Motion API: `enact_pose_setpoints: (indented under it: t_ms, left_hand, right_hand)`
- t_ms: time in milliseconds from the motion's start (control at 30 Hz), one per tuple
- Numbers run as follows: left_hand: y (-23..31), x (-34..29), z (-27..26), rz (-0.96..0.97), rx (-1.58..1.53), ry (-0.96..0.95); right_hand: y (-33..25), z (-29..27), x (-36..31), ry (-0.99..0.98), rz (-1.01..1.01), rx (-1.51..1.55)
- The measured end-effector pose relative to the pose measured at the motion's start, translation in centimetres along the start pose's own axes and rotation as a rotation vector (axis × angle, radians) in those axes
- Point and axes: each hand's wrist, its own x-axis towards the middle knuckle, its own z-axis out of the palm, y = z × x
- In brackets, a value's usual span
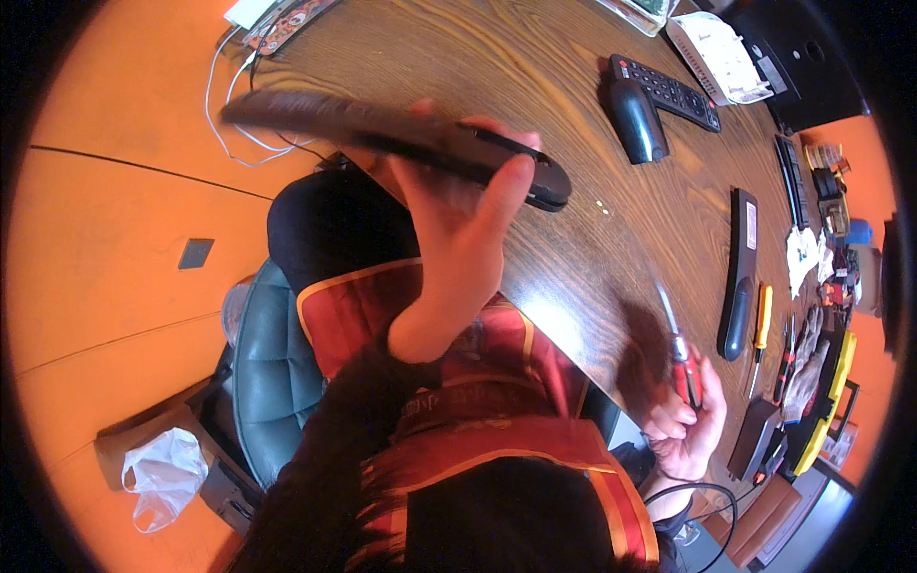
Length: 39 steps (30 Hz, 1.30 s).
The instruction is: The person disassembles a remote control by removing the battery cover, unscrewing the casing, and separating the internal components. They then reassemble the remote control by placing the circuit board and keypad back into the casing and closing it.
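Note:
My left hand (pixel 458 220) is raised over the near edge of the wooden table, its fingers and thumb closed around a long, slightly curved black plastic device (pixel 382 131). One end of that device is blurred, so I cannot tell its exact kind. Low at the right, my right hand (pixel 686 420) grips a screwdriver (pixel 683 368) by its red and black handle, with the thin metal shaft pointing away from me. Beyond this hand lie a long black piece with a glossy rounded end and a label (pixel 741 272) and a yellow-handled screwdriver (pixel 763 320).
On the wooden table (pixel 458 57), a black remote control (pixel 669 91) touches a glossy black rounded piece (pixel 638 124). A white device (pixel 718 57) stands at the far right beside a black box (pixel 812 67). Tools and cloths crowd the right side. A teal chair (pixel 272 363) is left of me.

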Motion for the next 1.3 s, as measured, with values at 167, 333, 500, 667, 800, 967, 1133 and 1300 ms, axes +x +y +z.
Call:
enact_pose_setpoints:
  t_ms: [167, 333, 500, 667, 800, 967, 1133, 1300]
  left_hand:
    - [0.5, 0.2, -0.2, -0.425, -0.252, -0.046]
    - [1.0, -0.3, 0.1, -0.525, -0.261, -0.149]
    - [2.9, -0.5, 0.7, -0.767, -0.538, -0.206]
    - [3.7, -0.5, 1.0, -0.788, -0.466, -0.385]
    - [3.6, -0.5, 0.5, -0.841, -0.393, -0.321]
    - [2.5, -0.3, 0.1, -0.928, -0.463, -0.266]
    - [2.1, -0.1, 0.2, -0.968, -0.564, -0.199]
    - [2.0, -0.2, 0.6, -0.925, -0.360, -0.068]
  right_hand:
    - [0.6, -0.6, 0.4, 0.074, -0.243, -0.279]
    - [1.6, -0.7, 1.2, 0.009, -0.584, -0.694]
    - [1.9, -0.9, 0.8, 0.063, -0.925, -0.890]
    - [1.7, -1.9, 0.4, 0.085, -0.952, -0.944]
    - [1.7, -2.4, 0.4, 0.078, -1.048, -1.036]
    - [1.9, -1.5, 0.0, 0.073, -0.936, -0.952]
    - [2.1, -0.2, 0.0, 0.059, -0.809, -0.851]
    - [1.9, 0.2, 0.6, 0.054, -0.867, -1.083]
